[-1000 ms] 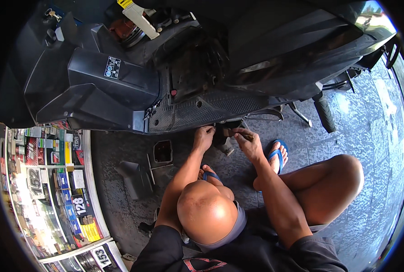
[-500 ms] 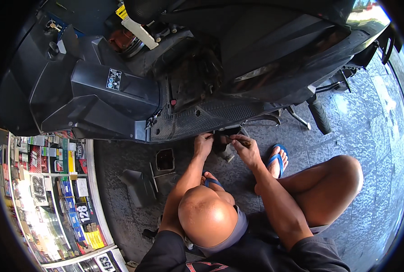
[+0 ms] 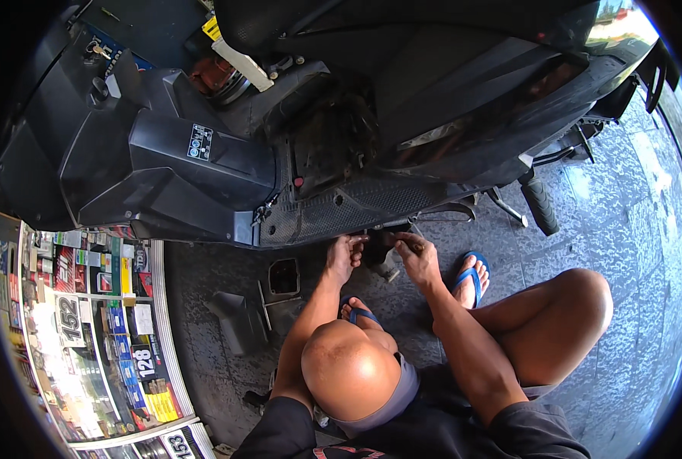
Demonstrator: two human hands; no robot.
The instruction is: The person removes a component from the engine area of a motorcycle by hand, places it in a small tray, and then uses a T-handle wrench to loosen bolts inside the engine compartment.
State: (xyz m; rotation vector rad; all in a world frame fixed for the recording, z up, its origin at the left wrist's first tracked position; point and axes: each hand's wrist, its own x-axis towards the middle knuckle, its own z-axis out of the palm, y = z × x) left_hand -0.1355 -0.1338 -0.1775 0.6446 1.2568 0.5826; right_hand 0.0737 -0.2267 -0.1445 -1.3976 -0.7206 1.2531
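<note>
A black scooter (image 3: 195, 164) stands across the view, its ribbed footboard (image 3: 310, 218) in front of me. At the footboard's lower edge my left hand (image 3: 344, 258) is raised with fingers curled and the fingertips together. What they hold, if anything, is too small to make out. To its right, my right hand (image 3: 420, 264) is closed around a thin tool with a brownish handle (image 3: 415, 246). The tool's tip points left toward a dark part (image 3: 383, 264) under the footboard. Shadow hides the details there.
On the floor at left lie an open, dark squarish part (image 3: 284, 276), a thin rod (image 3: 264, 304) and a grey-black plastic cover (image 3: 237, 321). A glass display case (image 3: 119, 329) of boxed goods stands far left. The kickstand (image 3: 507, 206) and a black footpeg (image 3: 538, 203) jut out right.
My left hand has drawn back slightly from the footboard edge and turned, showing its curled fingers. My right hand stays nearly in place with the tool. The view has shifted a little.
</note>
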